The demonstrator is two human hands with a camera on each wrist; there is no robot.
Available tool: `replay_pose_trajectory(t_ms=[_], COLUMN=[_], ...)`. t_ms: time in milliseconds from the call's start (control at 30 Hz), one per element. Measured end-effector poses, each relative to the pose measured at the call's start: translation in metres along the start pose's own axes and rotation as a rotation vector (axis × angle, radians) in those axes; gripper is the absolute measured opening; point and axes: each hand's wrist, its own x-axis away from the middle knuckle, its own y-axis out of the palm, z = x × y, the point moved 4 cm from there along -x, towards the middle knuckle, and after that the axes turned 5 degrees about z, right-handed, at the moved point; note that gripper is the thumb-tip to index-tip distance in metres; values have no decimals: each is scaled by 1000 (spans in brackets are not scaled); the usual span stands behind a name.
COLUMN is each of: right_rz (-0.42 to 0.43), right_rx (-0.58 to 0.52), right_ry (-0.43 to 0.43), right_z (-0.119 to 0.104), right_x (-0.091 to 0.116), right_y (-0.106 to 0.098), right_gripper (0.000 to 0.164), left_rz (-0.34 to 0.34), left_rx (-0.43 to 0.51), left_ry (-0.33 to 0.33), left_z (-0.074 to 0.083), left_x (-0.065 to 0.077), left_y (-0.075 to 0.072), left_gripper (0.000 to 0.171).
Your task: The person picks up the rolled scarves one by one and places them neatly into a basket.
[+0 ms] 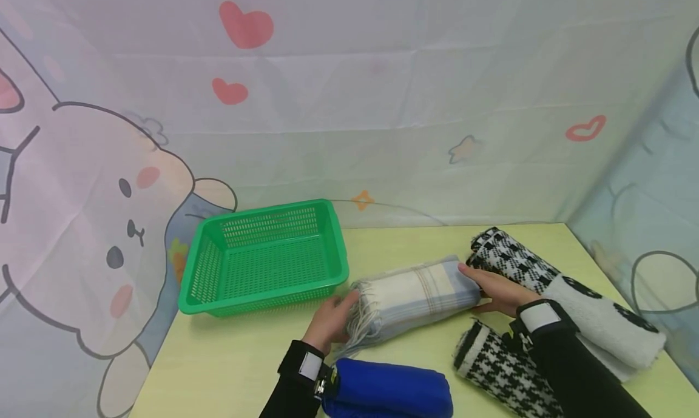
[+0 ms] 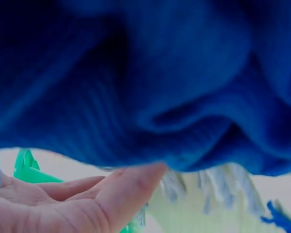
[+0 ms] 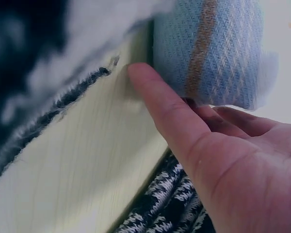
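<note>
Both ends attended: plaid scarf [image 1: 423, 295] between left hand [image 1: 329, 321], at fringe [image 1: 364, 312], and right hand [image 1: 499, 292], both straight-fingered; best support folds evenly.

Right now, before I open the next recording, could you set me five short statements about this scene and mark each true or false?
1. The left hand is at the fringed end of the plaid scarf. True.
2. The blue cloth lies inside the green basket. False: it lies on the table, nearer the person than the plaid scarf.
3. In the head view, the green basket stands to the left of the plaid scarf. True.
4. The right hand is on the green basket. False: it is at the other end of the plaid scarf.
5. In the head view, the right sleeve hides part of a houndstooth cloth. True.
</note>
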Motion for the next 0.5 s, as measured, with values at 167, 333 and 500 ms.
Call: replay_pose_trajectory(t_ms=[167, 333, 500], right_rz=[10, 13, 24], right_rx=[2, 7, 22], right_ry=[6, 7, 3], right_z=[1, -1, -1], right_x=[-2, -4, -5], right_y=[0, 2, 2], right_gripper=[94, 95, 94], left_rz=[-18, -34, -35], left_rx=[44, 66, 57], left_ry=[-18, -27, -36], left_z=[-3, -4, -2], left_x=[-4, -6, -8], left_y=[4, 8, 12], left_gripper=[93, 92, 89])
